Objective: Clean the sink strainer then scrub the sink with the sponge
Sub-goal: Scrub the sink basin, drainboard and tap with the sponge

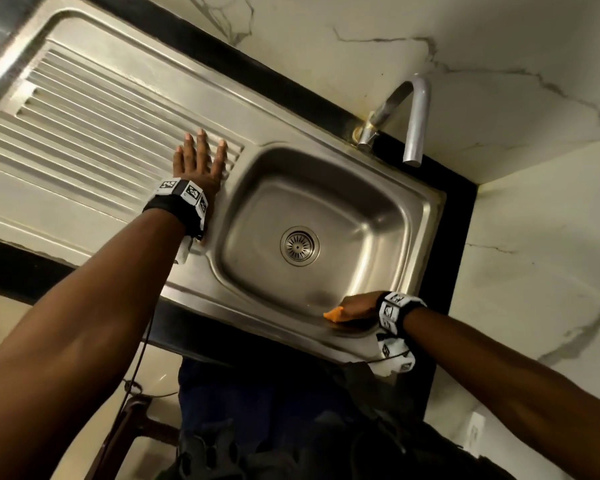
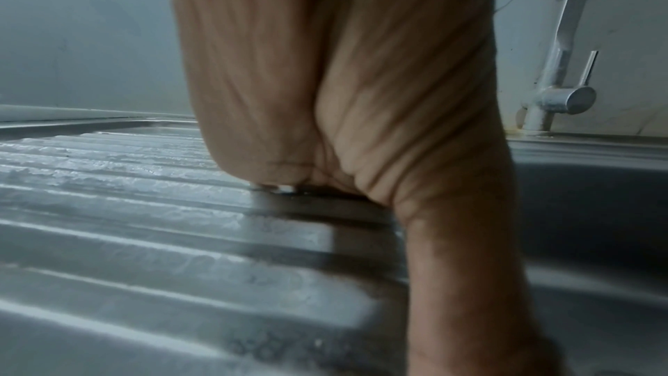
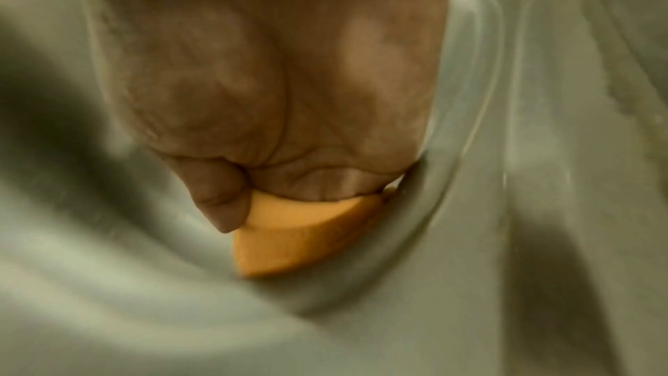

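While the orange sponge (image 3: 303, 236) presses against the sink (image 1: 388, 216) basin's near wall, the right hand (image 1: 359, 304) grips it with curled fingers (image 3: 216, 202); the strainer (image 1: 299, 245) sits mid-basin, and the left hand (image 1: 198, 164) rests flat, fingers straight, on the drainboard (image 1: 84, 126).

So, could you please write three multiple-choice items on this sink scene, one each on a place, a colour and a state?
1. Where does the left hand rest?
A. on the ribbed drainboard
B. on the faucet
C. in the sink basin

2. What colour is the sponge?
A. green
B. orange
C. blue

3. How is the right hand?
A. open and flat
B. gripping the sponge
C. holding the strainer

Answers:
1 A, straight fingers lie on the ridges.
2 B, plainly orange in the right wrist view.
3 B, the thumb pinches the sponge at the basin's rim.
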`<state>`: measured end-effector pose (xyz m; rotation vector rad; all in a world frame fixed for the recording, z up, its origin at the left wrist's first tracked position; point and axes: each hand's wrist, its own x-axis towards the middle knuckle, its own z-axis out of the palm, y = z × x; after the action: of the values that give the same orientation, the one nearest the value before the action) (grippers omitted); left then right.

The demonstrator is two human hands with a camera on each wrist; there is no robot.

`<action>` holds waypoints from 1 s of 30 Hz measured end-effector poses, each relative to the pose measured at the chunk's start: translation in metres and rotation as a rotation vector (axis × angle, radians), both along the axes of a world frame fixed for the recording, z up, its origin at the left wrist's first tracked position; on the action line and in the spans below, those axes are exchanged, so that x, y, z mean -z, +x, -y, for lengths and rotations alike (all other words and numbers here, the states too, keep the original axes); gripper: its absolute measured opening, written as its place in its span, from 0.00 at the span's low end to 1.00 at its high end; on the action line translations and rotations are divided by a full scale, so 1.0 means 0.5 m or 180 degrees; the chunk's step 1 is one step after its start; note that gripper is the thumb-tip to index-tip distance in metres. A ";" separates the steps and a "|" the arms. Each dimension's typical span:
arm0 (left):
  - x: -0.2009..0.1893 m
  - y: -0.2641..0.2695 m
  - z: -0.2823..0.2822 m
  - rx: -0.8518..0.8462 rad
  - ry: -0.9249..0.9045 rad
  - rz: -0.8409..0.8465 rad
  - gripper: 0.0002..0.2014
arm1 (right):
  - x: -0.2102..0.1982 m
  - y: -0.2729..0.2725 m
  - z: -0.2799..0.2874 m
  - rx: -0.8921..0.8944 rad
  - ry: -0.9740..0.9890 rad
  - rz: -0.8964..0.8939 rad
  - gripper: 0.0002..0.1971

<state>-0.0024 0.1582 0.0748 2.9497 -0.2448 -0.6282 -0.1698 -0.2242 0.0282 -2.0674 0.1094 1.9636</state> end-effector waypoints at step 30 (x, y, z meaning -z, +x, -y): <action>-0.001 0.003 0.001 -0.0033 -0.0017 -0.0024 0.58 | 0.030 0.093 0.005 -0.2490 -0.1259 0.1316 0.16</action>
<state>-0.0010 0.1578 0.0755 2.9411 -0.2300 -0.6364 -0.1232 -0.2268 0.0134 -3.0761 -0.5123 1.9219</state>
